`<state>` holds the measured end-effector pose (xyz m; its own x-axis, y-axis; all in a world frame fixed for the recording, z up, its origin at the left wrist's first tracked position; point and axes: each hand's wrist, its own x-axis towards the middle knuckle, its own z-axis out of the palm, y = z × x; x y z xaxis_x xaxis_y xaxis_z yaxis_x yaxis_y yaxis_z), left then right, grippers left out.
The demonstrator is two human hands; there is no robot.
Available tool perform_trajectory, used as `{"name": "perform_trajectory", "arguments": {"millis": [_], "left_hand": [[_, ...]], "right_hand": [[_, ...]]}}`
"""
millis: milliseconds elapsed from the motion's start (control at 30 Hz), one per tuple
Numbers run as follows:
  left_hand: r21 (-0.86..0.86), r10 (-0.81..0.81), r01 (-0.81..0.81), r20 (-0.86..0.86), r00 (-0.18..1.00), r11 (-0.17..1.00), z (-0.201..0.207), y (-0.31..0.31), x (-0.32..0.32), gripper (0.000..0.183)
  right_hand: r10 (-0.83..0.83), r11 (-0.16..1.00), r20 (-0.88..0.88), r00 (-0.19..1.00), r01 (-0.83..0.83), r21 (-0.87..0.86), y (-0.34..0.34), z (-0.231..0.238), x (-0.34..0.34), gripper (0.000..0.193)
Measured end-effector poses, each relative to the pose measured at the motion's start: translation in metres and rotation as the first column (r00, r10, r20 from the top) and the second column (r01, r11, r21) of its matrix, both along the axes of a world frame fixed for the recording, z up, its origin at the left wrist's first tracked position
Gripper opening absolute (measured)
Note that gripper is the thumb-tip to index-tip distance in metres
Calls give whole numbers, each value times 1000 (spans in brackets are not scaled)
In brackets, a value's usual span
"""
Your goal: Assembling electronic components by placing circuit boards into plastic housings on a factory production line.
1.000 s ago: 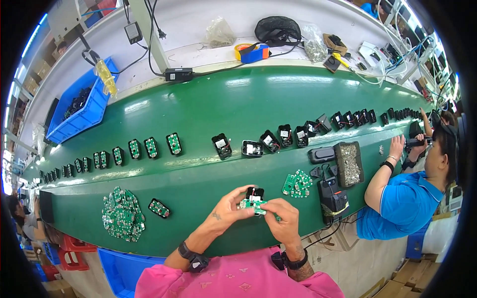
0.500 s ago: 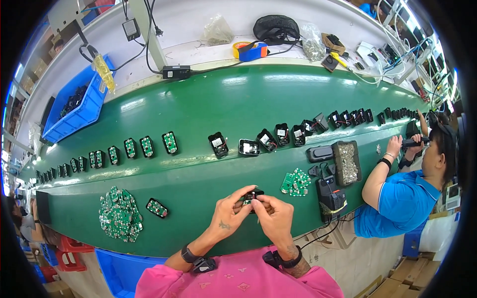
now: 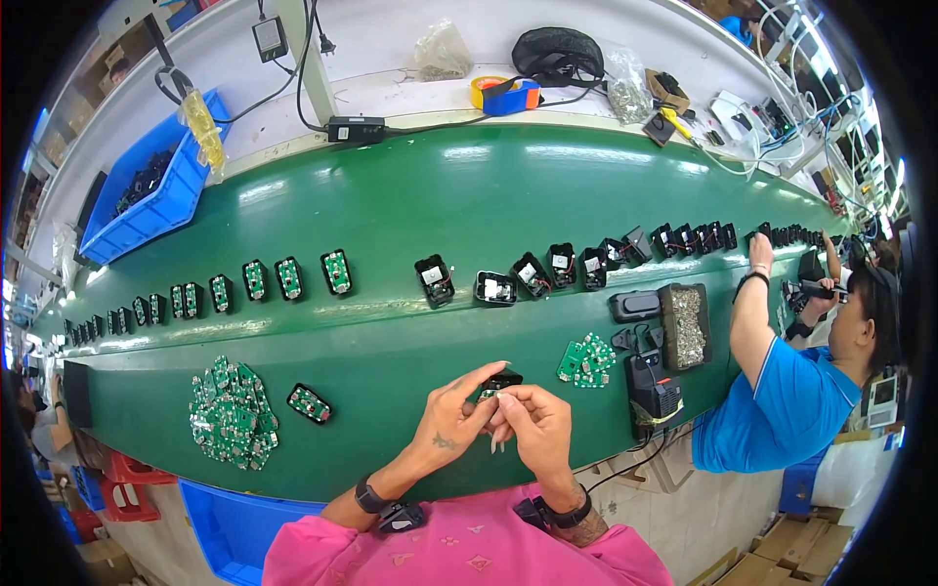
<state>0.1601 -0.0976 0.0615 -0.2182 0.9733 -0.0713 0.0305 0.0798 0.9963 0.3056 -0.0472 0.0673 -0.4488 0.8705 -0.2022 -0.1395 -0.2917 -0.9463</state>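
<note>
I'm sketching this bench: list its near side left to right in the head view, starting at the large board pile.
Large board pile, black case with a board, left hand, right hand, small board pile, box of metal parts, co-worker's blue sleeve.

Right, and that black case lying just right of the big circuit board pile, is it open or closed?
Open: the black case lies uncovered, with a green circuit board showing inside its dark rim.
</note>
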Motion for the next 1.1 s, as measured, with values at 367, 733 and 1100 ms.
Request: {"name": "perform_trajectory", "arguments": {"millis": [367, 733, 1100], "left_hand": [[-2, 97, -99, 181, 979, 995, 10, 0, -8, 47], [24, 85, -89, 124, 989, 996, 8, -2, -4, 47], [246, 215, -199, -40, 976, 949, 13, -5, 1, 46]], "right_hand": [[-50, 883, 183, 982, -42, 468, -3, -6, 1, 15], [17, 837, 179, 984, -112, 536, -3, -3, -1, 9], [-232, 574, 352, 907, -164, 802, 6, 22, -4, 2]]}}
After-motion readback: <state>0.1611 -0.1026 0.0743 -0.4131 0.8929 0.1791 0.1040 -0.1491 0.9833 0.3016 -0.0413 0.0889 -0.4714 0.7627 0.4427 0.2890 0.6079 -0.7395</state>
